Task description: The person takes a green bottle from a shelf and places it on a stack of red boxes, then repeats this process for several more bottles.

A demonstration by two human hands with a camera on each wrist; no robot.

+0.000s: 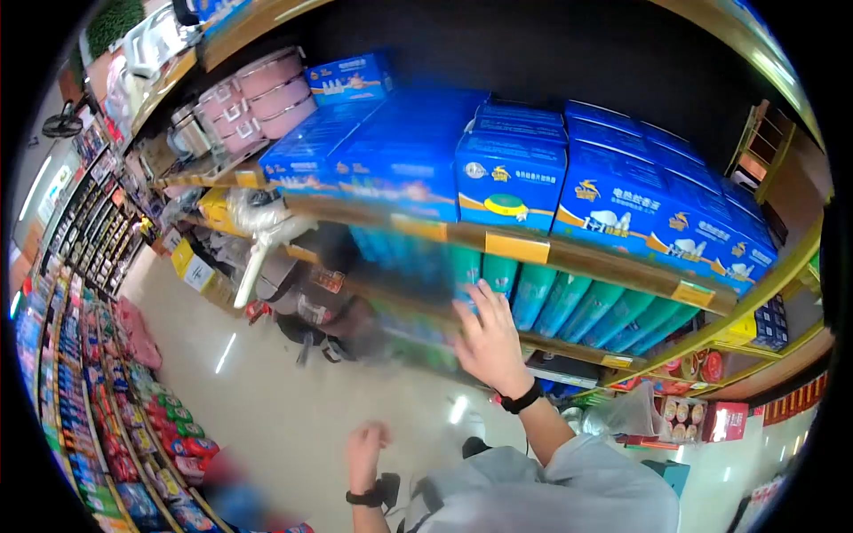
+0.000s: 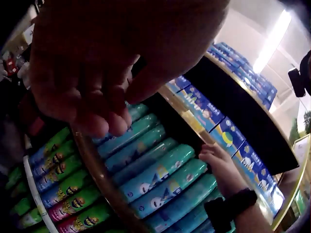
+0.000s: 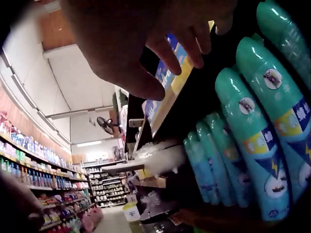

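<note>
My right hand [image 1: 491, 345] reaches up to the shelf edge, in front of a row of blue spray cans [image 1: 564, 304] with green caps. Its fingers are spread and only slightly bent, with nothing held. The right wrist view shows these fingers [image 3: 194, 46] above and to the left of the near teal cans [image 3: 255, 141], which stand upright side by side. Lower down, my left hand [image 1: 364, 451] hangs in front of the body, fingers loosely curled and bare. From the left wrist, that hand [image 2: 97, 82] overlaps part of the can row [image 2: 155, 170].
Blue boxes [image 1: 511, 182] fill the shelf over the cans. Pink stacked containers [image 1: 267, 93] stand at its left end. A plastic-wrapped white item [image 1: 267, 235] juts into the aisle. Below the teal cans are green-topped cans [image 2: 68, 179]. Packed shelves [image 1: 98, 391] line the aisle's left side.
</note>
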